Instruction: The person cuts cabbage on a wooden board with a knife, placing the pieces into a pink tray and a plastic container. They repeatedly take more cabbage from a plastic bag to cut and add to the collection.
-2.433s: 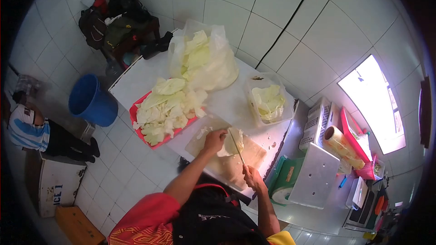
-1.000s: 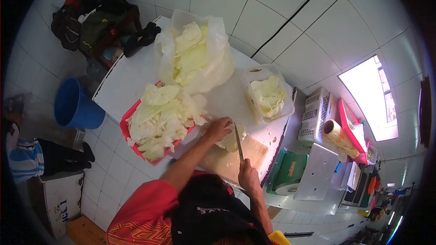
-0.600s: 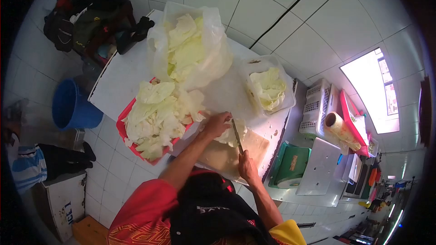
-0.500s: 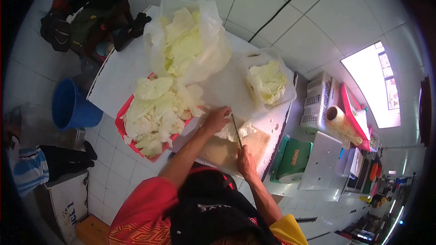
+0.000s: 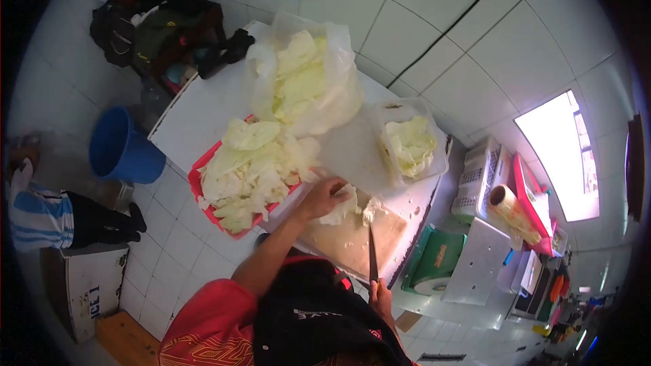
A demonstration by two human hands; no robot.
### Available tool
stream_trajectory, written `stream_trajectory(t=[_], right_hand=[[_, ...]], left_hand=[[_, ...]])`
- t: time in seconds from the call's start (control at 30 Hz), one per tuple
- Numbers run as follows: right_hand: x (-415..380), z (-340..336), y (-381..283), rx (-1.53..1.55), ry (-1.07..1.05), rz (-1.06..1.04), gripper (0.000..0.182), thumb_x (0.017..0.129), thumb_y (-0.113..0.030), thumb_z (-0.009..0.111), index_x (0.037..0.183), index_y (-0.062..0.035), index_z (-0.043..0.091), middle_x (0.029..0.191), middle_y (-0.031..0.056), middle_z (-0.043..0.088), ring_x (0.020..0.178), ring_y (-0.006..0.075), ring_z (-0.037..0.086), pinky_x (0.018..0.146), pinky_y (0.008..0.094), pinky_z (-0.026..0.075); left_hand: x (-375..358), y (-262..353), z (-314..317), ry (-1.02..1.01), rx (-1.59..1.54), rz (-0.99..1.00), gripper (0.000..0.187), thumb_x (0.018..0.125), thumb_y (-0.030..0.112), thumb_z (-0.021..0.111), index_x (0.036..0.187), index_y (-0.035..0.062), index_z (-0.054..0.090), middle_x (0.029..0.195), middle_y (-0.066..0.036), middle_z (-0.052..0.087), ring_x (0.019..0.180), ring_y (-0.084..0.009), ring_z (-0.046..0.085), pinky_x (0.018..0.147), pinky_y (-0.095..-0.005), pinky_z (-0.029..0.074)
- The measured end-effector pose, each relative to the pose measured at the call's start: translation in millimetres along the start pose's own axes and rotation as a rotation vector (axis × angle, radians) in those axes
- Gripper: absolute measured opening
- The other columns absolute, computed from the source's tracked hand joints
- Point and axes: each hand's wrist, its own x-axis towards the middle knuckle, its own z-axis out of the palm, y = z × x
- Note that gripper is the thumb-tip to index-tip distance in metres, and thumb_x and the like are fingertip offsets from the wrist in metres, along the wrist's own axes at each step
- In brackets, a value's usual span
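My right hand (image 5: 382,298) is closed round the handle of a knife (image 5: 372,257), low near my body. The blade points away from me over the wooden cutting board (image 5: 349,238), its tip by a small pale cabbage piece (image 5: 371,209). At the board's far left edge, my left hand (image 5: 324,198) has its fingers closed on a cabbage leaf (image 5: 343,209). Just left of that hand is a red basket (image 5: 196,181) heaped with torn cabbage leaves (image 5: 254,163).
A plastic bag (image 5: 342,98) of cabbage leaves and a clear container (image 5: 439,163) with more leaves stand farther back on the white table (image 5: 196,118). A green scale (image 5: 434,257) is at right. Left are a blue bucket (image 5: 125,149) and a person's legs (image 5: 102,220).
My right hand has drawn the knife back toward my body, away from my left hand. The cabbage now lies in separate pieces, one in my left fingers. The view has shifted slightly.
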Motion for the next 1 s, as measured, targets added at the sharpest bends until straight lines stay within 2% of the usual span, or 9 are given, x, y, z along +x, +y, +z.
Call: stream_trajectory(t=[0.2, 0.37, 0.43, 0.53, 0.63, 0.67, 0.8, 0.87, 1.0], right_hand=[[60.3, 3.8, -58.0, 0.153, 0.292, -0.091, 0.034, 0.1, -0.034, 0.062, 0.096, -0.0015, 0.055, 0.067, 0.0146, 0.058, 0.06, 0.0301, 0.056, 0.059, 0.0432, 0.045], [140.8, -1.7, -79.5, -0.006, 0.599, -0.124, 0.044, 0.086, -0.036, 0.08, 0.092, -0.0001, 0.055, 0.089, 0.0187, 0.054, 0.08, 0.0383, 0.056, 0.074, 0.0482, 0.045], [166.3, -0.5, -80.3, 0.024, 0.584, -0.077, 0.043, 0.084, -0.035, 0.08, 0.094, -0.0015, 0.056, 0.087, 0.019, 0.058, 0.08, 0.0387, 0.06, 0.073, 0.0489, 0.047], [179.9, 7.1, -87.7, 0.024, 0.559, -0.048, 0.041, 0.084, -0.034, 0.081, 0.095, -0.0029, 0.056, 0.083, 0.019, 0.063, 0.077, 0.0388, 0.064, 0.07, 0.0483, 0.049], [186.8, 16.8, -86.1, 0.118, 0.514, 0.006, 0.04, 0.08, -0.032, 0.081, 0.094, -0.0054, 0.056, 0.089, 0.0179, 0.062, 0.078, 0.0384, 0.062, 0.073, 0.0476, 0.05], [187.8, 22.3, -83.7, 0.055, 0.58, -0.095, 0.037, 0.079, -0.026, 0.082, 0.097, -0.0057, 0.056, 0.09, 0.0139, 0.064, 0.072, 0.032, 0.063, 0.067, 0.0437, 0.051], [169.5, 29.1, -111.9, 0.405, 0.496, -0.232, 0.034, 0.079, -0.01, 0.081, 0.103, -0.0043, 0.057, 0.088, 0.0063, 0.063, 0.063, 0.0162, 0.063, 0.055, 0.0297, 0.051], [170.7, 38.6, -123.3, 0.475, 0.411, -0.246, 0.037, 0.079, -0.011, 0.082, 0.106, -0.0039, 0.057, 0.09, 0.0062, 0.062, 0.061, 0.0167, 0.062, 0.054, 0.0295, 0.051], [152.2, 49.5, -205.4, 0.626, 0.217, -0.294, 0.041, 0.081, -0.007, 0.08, 0.111, -0.0024, 0.053, 0.094, 0.0073, 0.056, 0.055, 0.0145, 0.057, 0.045, 0.0274, 0.046]], left_hand=[[-20.7, 71.7, -23.2, 0.011, 0.007, 0.044, 0.036, 0.098, 0.016, 0.066, 0.13, 0.0031, 0.057, 0.124, -0.004, 0.062, 0.118, -0.0126, 0.053, 0.105, -0.0303, 0.041], [20.7, 143.8, -100.1, 0.592, 0.075, 0.404, 0.03, 0.1, 0.018, 0.061, 0.124, 0.0021, 0.057, 0.114, -0.016, 0.065, 0.109, -0.0253, 0.061, 0.099, -0.0363, 0.046], [44.0, 201.9, -138.9, 0.872, 0.212, 0.516, 0.028, 0.098, 0.016, 0.06, 0.119, -0.0023, 0.056, 0.114, -0.019, 0.064, 0.107, -0.0298, 0.061, 0.097, -0.0389, 0.047], [117.8, 220.1, -180.9, 1.011, 0.37, 0.539, 0.035, 0.098, 0.014, 0.057, 0.128, -0.0046, 0.055, 0.123, -0.025, 0.061, 0.117, -0.0389, 0.06, 0.102, -0.0444, 0.046], [162.8, 214.9, -178.1, 0.729, 0.788, 0.287, 0.051, 0.095, 0.023, 0.06, 0.139, -0.0018, 0.052, 0.133, -0.024, 0.059, 0.126, -0.0384, 0.054, 0.112, -0.0493, 0.039], [167.5, 222.4, -173.5, 0.562, 1.067, 0.105, 0.057, 0.094, 0.028, 0.063, 0.14, -0.0023, 0.051, 0.132, -0.024, 0.058, 0.126, -0.0408, 0.053, 0.112, -0.0474, 0.04], [137.6, 223.0, -162.0, 0.872, 0.929, 0.484, 0.049, 0.093, 0.021, 0.066, 0.132, -0.004, 0.052, 0.131, -0.022, 0.056, 0.123, -0.0399, 0.052, 0.106, -0.0467, 0.043], [95.5, 230.2, -160.0, 1.01, 0.727, 0.716, 0.043, 0.094, 0.019, 0.064, 0.13, -0.0032, 0.053, 0.127, -0.021, 0.057, 0.121, -0.0386, 0.054, 0.104, -0.0459, 0.044], [-27.7, 188.0, -119.5, 0.776, 0.456, 0.576, 0.034, 0.094, 0.017, 0.066, 0.124, 0.0023, 0.058, 0.115, -0.019, 0.062, 0.107, -0.0334, 0.062, 0.092, -0.0435, 0.049]])
